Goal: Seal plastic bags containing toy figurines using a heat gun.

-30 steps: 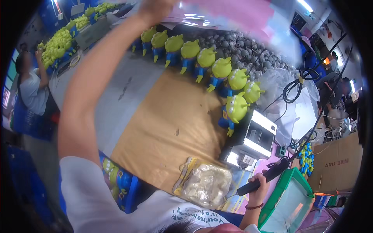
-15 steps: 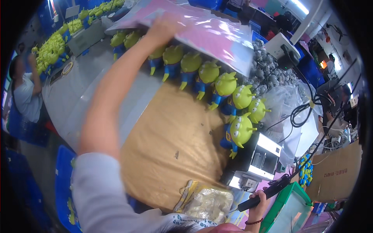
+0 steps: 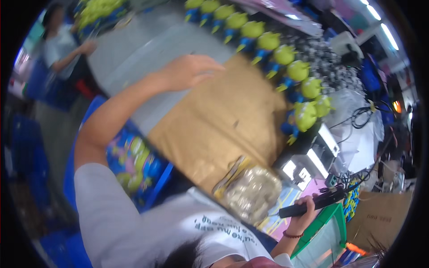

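My left hand reaches over the worktable, fingers stretched out and slightly blurred, with nothing visible in it. Beneath it, the grey tabletop meets a tan covering sheet. At the lower right, my right hand is wrapped round a black electric screwdriver, whose thin bit points left. Beyond the tan sheet, a curved row of green-headed, blue-bodied toy figures stands upright. The nearest toy figure is beside a small black-and-white machine.
On my left is a blue bin with more toy figures. A clear plastic bag lies at the table's near edge. A green-rimmed tray and a cardboard box are at right. Grey parts are heaped behind the row. Another person sits far left.
My left hand has come away from the shiny pink sheet over the toy figures and back toward me. The view has swung left, showing more of the blue bin. My right hand keeps the screwdriver.
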`<state>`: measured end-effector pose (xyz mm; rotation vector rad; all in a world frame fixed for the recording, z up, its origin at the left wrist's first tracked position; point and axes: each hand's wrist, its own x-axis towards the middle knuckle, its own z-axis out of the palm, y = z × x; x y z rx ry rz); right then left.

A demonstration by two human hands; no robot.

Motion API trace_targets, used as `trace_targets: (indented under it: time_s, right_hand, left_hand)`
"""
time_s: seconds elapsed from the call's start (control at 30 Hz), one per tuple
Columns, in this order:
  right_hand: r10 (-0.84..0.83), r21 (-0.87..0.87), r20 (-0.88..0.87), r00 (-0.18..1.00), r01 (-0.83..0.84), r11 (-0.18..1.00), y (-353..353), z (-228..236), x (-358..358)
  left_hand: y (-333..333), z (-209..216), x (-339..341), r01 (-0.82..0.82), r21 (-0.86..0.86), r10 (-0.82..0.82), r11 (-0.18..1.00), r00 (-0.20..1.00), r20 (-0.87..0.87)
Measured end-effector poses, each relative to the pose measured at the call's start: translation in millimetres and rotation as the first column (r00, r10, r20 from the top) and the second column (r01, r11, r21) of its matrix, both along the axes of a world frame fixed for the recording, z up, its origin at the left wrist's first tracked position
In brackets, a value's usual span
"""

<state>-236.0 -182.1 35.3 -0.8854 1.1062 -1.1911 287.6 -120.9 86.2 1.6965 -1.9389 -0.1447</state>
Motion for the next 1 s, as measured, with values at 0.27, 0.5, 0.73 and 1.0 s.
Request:
trace_targets:
  time_s: [0.27,0.5,0.73,1.0]
  right_hand:
    - [0.299,0.009,0.114,0.947,-0.302,0.953,39.3,4.0,17.6]
    - [0.349,-0.016,0.127,0.928,-0.350,0.937,57.7,18.2,25.8]
    - [0.343,-0.076,0.112,0.932,-0.337,0.939,74.7,27.0,14.1]
    - [0.309,-0.067,0.147,0.940,-0.302,0.951,72.4,25.8,-1.6]
  left_hand:
    - [359.6,-123.8,-8.6,-0.753,0.274,0.801,0.599,0.564,-0.203]
    - [388.7,-245.7,-112.3,-0.576,0.226,0.559,0.786,0.817,0.141]
    - [306.8,-288.5,-116.1,-0.418,0.343,0.227,0.841,0.849,0.477]
    - [328.3,-170.1,-90.2,-0.555,0.201,0.577,0.807,0.814,-0.070]
